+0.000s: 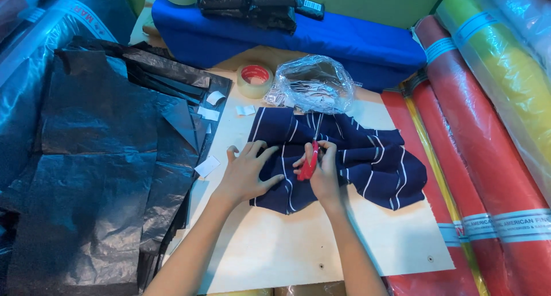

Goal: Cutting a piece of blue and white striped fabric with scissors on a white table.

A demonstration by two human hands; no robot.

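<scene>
Mid-tabletop [275, 238], left hand [245, 172] spread flat w/ fingers pressing navy striped cloth [367, 158] while right hand [324, 172] grips red snips [310, 163] at a fold, prob. trimming step; next cut needs cloth kept taut.

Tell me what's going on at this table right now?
A person works on a navy striped cloth lying on a pale board. The left hand presses flat on the cloth's left edge, while the right hand holds a small red tool against the fabric. A tape roll and a clear plastic bag sit behind; black plastic bags are stacked to the left.
</scene>
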